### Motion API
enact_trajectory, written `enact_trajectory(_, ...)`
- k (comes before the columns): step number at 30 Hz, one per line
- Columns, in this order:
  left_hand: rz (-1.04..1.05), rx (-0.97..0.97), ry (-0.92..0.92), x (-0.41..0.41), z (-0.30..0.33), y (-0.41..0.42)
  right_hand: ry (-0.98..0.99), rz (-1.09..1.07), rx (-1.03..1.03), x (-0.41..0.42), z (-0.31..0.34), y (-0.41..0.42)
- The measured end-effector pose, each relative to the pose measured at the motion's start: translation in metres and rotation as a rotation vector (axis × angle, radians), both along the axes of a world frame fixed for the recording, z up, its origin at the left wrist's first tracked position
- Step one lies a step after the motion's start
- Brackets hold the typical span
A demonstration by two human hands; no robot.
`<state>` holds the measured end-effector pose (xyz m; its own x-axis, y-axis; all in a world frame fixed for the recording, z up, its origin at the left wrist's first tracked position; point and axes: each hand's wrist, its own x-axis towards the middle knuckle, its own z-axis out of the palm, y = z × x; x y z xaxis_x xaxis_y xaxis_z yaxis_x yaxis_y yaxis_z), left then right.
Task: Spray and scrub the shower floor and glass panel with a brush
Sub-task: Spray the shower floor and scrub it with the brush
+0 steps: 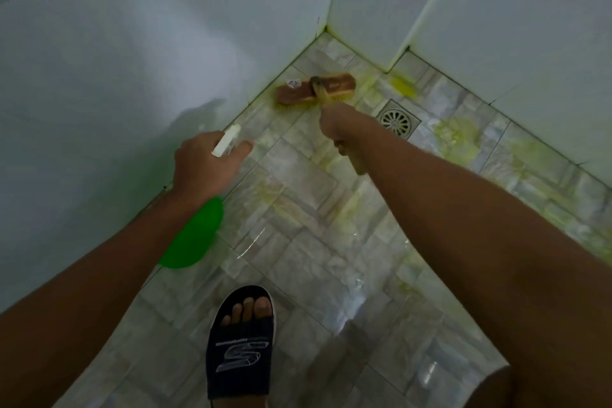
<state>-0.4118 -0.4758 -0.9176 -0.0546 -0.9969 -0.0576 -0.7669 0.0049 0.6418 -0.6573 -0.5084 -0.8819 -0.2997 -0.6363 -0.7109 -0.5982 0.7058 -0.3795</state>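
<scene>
Here, my right hand point(337, 124) grips the stiff brush point(316, 89) handle low; my left hand point(205, 166) holds the light spray bottle point(195, 235).

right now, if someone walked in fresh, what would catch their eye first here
Probably the yellow-green cleaner smeared over the tiled floor, thickest along the far walls beside the round drain. Next, the wooden brush pressed into the far corner, its handle gripped by the right hand. The left hand holds a bright green spray bottle by the left wall.
</scene>
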Motion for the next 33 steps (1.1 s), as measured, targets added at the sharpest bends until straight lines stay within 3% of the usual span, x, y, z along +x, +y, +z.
enact_trajectory(3,-0.028,-0.086,-0.083,-0.001,0.001,-0.007,0.038,0.056,0.011,0.002,0.001,0.003)
enact_trajectory(9,-0.054,-0.005,0.125,-0.012,-0.002,-0.024,0.134,0.229,0.020,0.003,0.001,0.091)
enact_trajectory(13,-0.076,-0.036,0.160,-0.017,0.001,-0.039,0.181,0.163,0.029,0.002,-0.003,0.100)
enact_trajectory(19,-0.042,-0.015,0.222,-0.013,0.003,-0.054,0.197,0.269,0.067,0.001,-0.001,0.106)
enact_trajectory(25,0.031,-0.018,0.150,-0.006,-0.002,-0.055,0.207,0.294,0.100,0.001,-0.003,0.125)
enact_trajectory(30,0.016,-0.092,0.163,0.005,-0.003,-0.053,0.210,0.422,0.034,0.012,0.011,0.072)
enact_trajectory(33,-0.029,-0.109,0.204,0.006,-0.002,-0.050,0.239,0.334,-0.041,0.004,-0.005,-0.001)
